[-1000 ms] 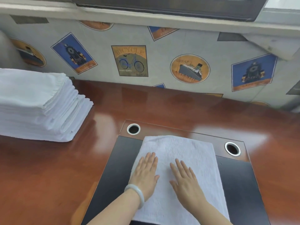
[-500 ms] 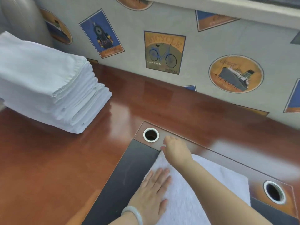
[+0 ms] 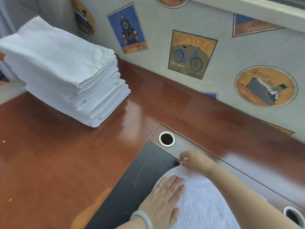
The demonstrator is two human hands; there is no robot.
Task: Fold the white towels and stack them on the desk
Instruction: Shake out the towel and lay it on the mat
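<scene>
White towel (image 3: 203, 204) on dark inset (image 3: 148, 171) nr desk (image 3: 66, 162) front edge: L hand (image 3: 165, 200) flat, fingers straight, pinning it vs. sliding; R hand (image 3: 194, 162) pinching its far-left corner, prob. to fold; folded stack (image 3: 66, 71) at far-left corner.

My left hand (image 3: 162, 201) flat, palm down, fingers straight and together, my right hand (image 3: 195, 162) extended ahead of it, fingertips pinching the towel (image 3: 204, 205) corner.

A white terry towel (image 3: 203, 200) is being pressed flat at the table's (image 3: 66, 162) near edge, its far corner being pinched; a tall stack of folded towels (image 3: 66, 71) is being borne at the far left corner.
</scene>
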